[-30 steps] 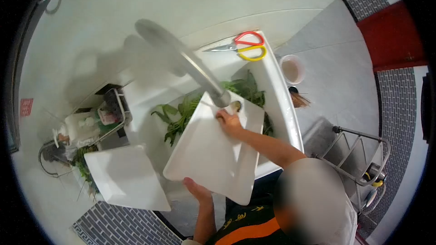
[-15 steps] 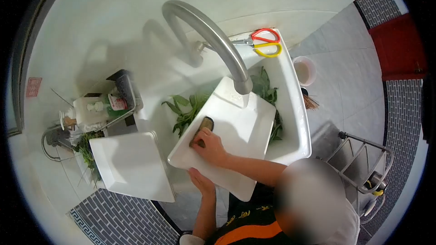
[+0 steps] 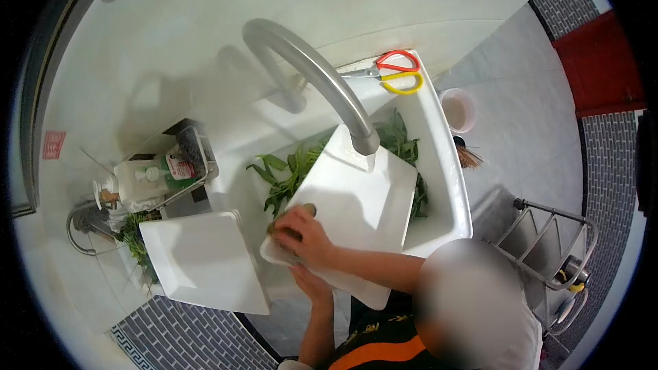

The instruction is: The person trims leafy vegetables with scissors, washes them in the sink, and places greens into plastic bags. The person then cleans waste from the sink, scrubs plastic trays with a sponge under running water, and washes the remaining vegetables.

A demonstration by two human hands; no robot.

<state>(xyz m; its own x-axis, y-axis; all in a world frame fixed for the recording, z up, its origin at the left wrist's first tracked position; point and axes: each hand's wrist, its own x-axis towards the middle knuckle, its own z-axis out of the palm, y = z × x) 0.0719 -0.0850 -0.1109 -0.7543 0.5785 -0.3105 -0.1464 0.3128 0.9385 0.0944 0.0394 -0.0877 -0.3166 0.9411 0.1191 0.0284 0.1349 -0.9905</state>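
A white rectangular tray [image 3: 356, 195] lies tilted in the white sink, under the faucet. My right hand [image 3: 307, 238] is inside it near its left rim, fingers closed over a brownish scouring sponge [image 3: 310, 209] pressed to the surface. Most of the sponge is covered by the fingers, and the hand is slightly blurred. At the tray's lower edge, my left hand [image 3: 314, 284] holds the rim from below, with its fingertips hidden by the tray. Green leafy vegetables [image 3: 291, 173] lie in the sink around the tray.
A curved metal faucet [image 3: 322, 72] arches over the sink [image 3: 452, 212]. Scissors [image 3: 401, 72] with red and yellow handles rest on its back rim. Another white tray [image 3: 205, 257] stands at the left, below a rack with bottles [image 3: 179, 168]. A bucket [image 3: 458, 109] and metal rack [image 3: 548, 253] are at the right.
My right hand has moved slightly left and down with the sponge, toward the tray's rim. My left hand has shifted right along the lower edge. The whole view has shifted a little.
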